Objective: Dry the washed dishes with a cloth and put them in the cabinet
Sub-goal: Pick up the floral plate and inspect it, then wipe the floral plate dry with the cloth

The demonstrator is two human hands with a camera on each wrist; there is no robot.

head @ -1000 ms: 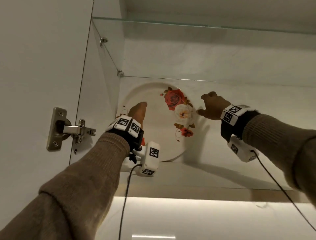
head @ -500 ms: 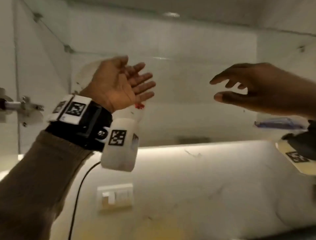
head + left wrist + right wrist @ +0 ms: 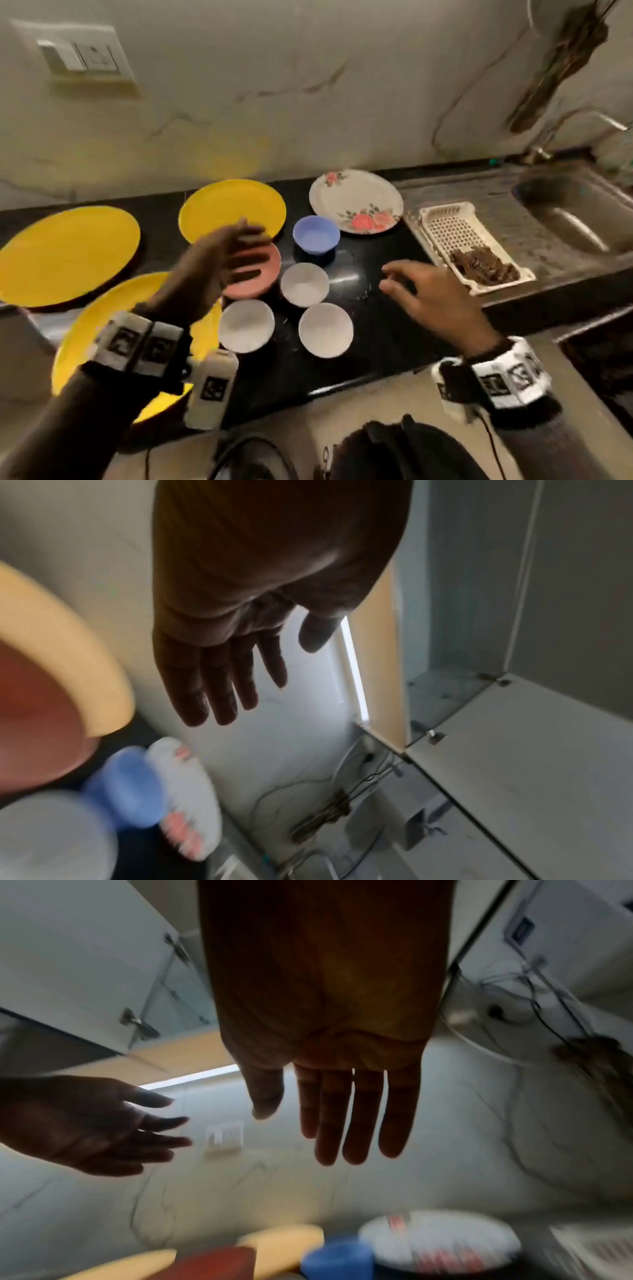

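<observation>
1. Both hands, left hand (image 3: pixel 219 260) and right hand (image 3: pixel 431 301), are released, holding nothing, now hovering over the tabletop (image 3: pixel 376 329); earlier they were up in the cabinet.
2. Floral plate shelved; probably the next pick.
3. Near: white bowls (image 3: pixel 325 334), yellow plates (image 3: pixel 68 253).
4. Far: blue bowl (image 3: pixel 315 234), another floral plate (image 3: pixel 356 200).

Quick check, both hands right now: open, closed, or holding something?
Left hand: open, fingers straight, holding nothing.
Right hand: open, fingers spread, holding nothing.

Dim warm light; motion blur throughout; wrist views backlit, silhouetted.
</observation>
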